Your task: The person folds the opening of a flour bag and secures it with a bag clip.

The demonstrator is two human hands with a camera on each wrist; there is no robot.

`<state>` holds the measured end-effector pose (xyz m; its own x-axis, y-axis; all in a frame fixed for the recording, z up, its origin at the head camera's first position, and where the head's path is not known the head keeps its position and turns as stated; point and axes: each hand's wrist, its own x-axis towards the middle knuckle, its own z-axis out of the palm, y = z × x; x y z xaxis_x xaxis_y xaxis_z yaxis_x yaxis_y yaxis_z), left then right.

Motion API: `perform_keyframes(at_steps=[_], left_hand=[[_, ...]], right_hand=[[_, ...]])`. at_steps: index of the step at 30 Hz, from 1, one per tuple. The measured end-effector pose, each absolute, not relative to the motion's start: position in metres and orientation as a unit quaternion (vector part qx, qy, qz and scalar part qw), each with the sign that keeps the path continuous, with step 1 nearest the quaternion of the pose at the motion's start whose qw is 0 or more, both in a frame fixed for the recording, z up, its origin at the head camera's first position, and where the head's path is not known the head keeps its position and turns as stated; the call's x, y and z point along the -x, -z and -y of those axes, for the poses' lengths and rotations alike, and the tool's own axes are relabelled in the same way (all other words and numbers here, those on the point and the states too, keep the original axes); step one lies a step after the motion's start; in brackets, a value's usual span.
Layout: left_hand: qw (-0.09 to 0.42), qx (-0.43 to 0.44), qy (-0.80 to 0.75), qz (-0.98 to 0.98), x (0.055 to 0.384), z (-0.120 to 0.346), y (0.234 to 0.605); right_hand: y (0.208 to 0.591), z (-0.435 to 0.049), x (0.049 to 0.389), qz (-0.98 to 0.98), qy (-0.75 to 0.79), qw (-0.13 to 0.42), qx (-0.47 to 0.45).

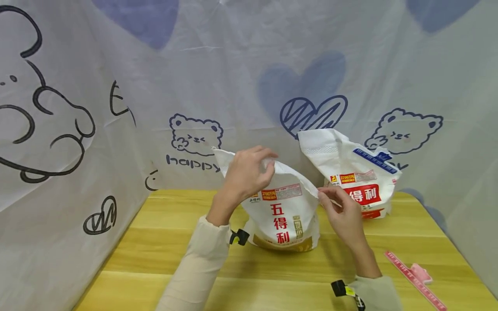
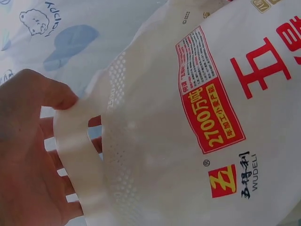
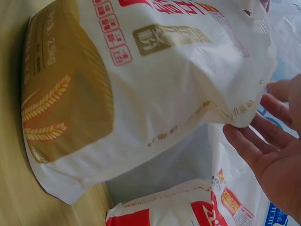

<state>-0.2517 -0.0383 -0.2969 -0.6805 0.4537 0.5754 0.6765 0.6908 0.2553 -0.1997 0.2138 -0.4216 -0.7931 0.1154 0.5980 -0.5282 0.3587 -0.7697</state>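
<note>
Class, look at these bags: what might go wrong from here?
1. The right hand holds the front bag only by a corner, which might slip free.
2. The rear bag stands close behind and might get bumped if the front bag swings.
3. The pink clip lies loose near the right sleeve, which might brush it.

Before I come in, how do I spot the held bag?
On the yellow wooden table, look for the nearer white bag, held at its top by the left hand and right hand. Its bottom is gold; the farther bag wears a blue clip.
</note>
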Motion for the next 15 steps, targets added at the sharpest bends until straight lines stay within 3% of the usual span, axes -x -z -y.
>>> perform_keyframes(at_steps=[15], left_hand=[[0.257, 0.307, 0.260, 0.879, 0.2562, 0.0382, 0.2993]], right_hand=[[0.4307, -0.2070, 0.2080, 0.775, -0.530, 0.326, -0.114]])
